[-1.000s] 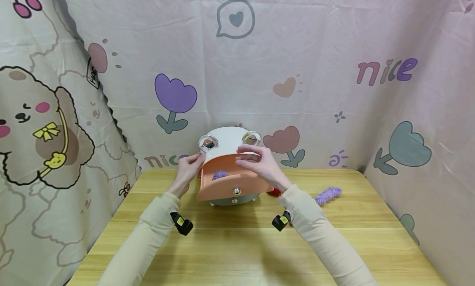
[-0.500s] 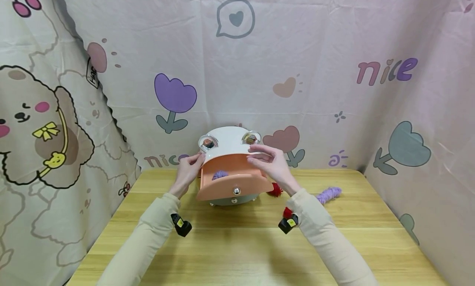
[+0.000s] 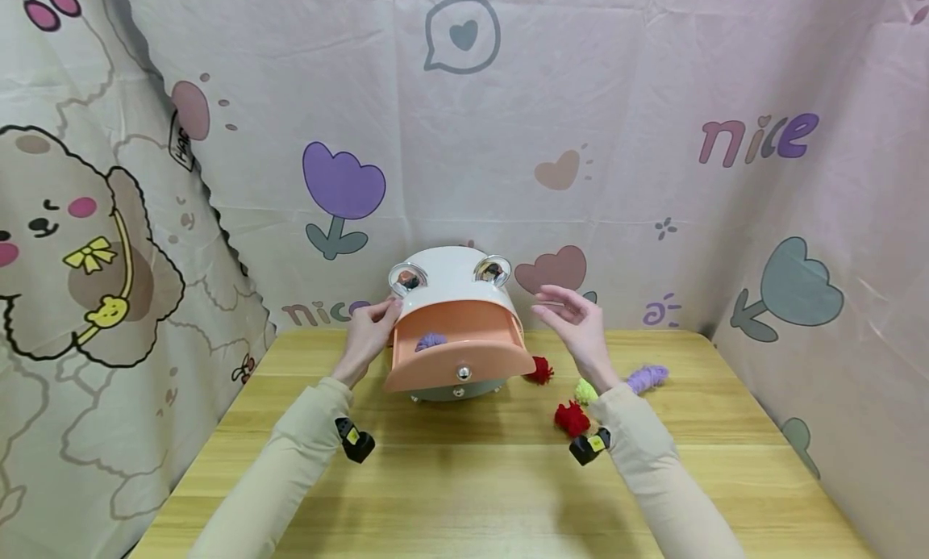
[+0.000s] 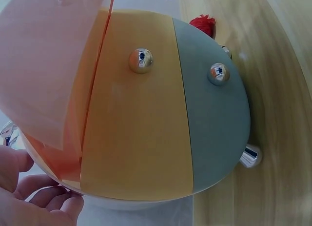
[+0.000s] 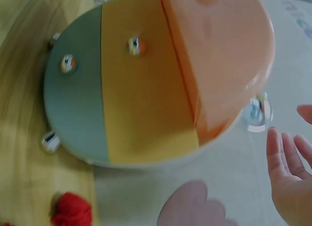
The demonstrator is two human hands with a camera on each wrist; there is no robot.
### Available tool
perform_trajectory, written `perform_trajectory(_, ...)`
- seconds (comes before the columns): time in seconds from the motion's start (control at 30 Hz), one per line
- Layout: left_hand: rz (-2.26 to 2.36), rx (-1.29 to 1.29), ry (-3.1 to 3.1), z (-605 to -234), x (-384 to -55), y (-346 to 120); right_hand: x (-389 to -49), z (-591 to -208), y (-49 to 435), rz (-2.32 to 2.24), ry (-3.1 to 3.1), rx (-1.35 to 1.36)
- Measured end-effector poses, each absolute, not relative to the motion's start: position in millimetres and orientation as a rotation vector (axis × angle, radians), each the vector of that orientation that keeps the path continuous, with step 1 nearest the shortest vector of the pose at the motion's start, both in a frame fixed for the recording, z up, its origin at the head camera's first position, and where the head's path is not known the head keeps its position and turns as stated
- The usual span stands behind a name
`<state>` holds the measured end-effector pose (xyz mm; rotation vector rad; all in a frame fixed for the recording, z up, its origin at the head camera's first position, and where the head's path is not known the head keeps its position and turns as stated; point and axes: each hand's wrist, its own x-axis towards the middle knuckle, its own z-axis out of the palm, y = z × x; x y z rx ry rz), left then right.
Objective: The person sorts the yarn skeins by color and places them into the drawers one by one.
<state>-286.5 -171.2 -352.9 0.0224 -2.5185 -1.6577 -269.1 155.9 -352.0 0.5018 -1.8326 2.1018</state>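
A small frog-shaped drawer cabinet stands near the back of the table, white on top with two shiny round eyes. Its orange top drawer is pulled out, and a purple yarn bundle lies inside. Below it, the yellow drawer and grey-green drawer are closed. My left hand holds the cabinet's left edge with bent fingers and thumb. To the right of the cabinet, my right hand is raised in the air, holding nothing, its fingers loosely bent and apart from the cabinet.
Right of the cabinet lie a red yarn bundle, a second red bundle, a yellow-green one and a purple one. A patterned cloth hangs behind the wooden table.
My right hand has moved from over the open drawer to the right, away from the cabinet, uncovering red and yellow-green yarn on the table. The left hand stays at the cabinet's edge.
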Motion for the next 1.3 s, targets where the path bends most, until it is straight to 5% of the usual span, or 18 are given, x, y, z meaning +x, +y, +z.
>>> perform_trajectory(1.3, -1.682, 0.012, -2.51, -351, -284, -172, -271, -478, 278, 1.877, -1.534, -0.563)
